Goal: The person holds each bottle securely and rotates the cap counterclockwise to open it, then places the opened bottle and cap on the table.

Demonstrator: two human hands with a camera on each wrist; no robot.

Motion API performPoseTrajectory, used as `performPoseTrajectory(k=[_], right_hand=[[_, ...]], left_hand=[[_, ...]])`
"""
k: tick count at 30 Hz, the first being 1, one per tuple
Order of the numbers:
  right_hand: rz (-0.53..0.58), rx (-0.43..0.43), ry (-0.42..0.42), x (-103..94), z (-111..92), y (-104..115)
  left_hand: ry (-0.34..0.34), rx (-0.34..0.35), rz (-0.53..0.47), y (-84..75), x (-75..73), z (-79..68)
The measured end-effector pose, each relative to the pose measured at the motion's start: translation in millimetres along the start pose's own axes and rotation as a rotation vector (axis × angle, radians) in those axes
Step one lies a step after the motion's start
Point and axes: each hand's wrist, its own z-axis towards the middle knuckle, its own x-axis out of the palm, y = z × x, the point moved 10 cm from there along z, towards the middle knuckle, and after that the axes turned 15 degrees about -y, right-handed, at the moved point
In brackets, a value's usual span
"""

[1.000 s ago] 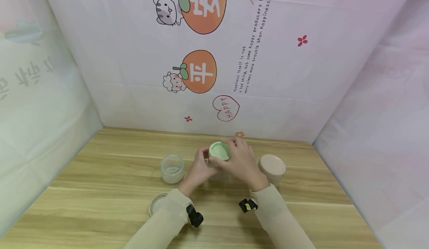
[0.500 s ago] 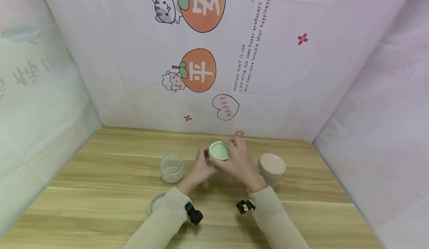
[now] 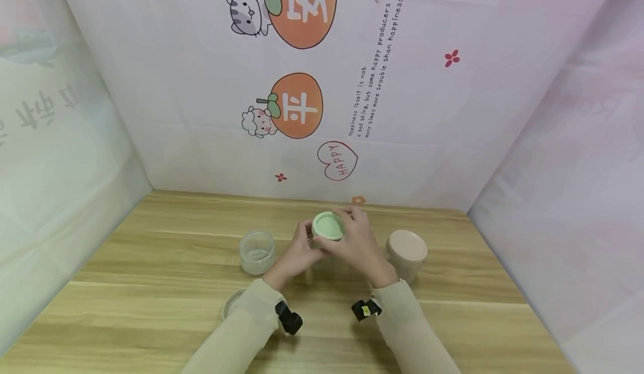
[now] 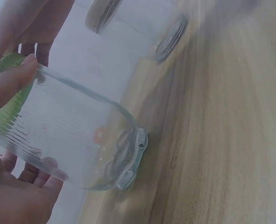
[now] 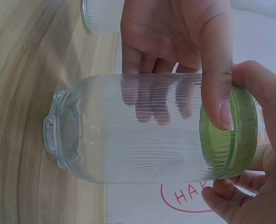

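A clear ribbed glass jar (image 5: 133, 135) with a green screw lid (image 3: 328, 226) stands upright on the wooden table, in the middle of the head view. My left hand (image 3: 302, 254) grips the jar's side, its fingers wrapped behind the glass and its thumb near the lid's edge. From the other side, my right hand (image 3: 359, 245) holds the lid by its rim between thumb and fingers. The lid sits at the jar's mouth. Inside, the jar looks empty in both wrist views. In the head view the hands hide most of its body.
To the left stands an open glass jar (image 3: 257, 254). A round lid (image 3: 231, 302) lies in front of it, partly under the left sleeve. Right of my hands is a glass jar with a beige lid (image 3: 407, 245). A printed white cloth (image 3: 402, 167) rises behind the wooden table (image 3: 151, 284).
Both hands keep their places on the jar and lid, with only slight motion at the lid. The head view has shifted a little.
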Motion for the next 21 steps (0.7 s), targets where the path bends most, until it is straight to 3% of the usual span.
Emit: performPoseTrajectory(k=[12,18,21], right_hand=[[0.075,-0.031,0.046,2.8,3,-8],[0.160,-0.039,0.150,8.4,7,-14],[0.217,0.008,0.231,11.8,6,-21]], left_hand=[[0.015,0.014,0.028,-3.2,-1.0,-0.7],[0.015,0.008,0.028,-3.2,-1.6,-1.2],[0.013,-0.005,0.028,-0.4,-1.5,-0.5]])
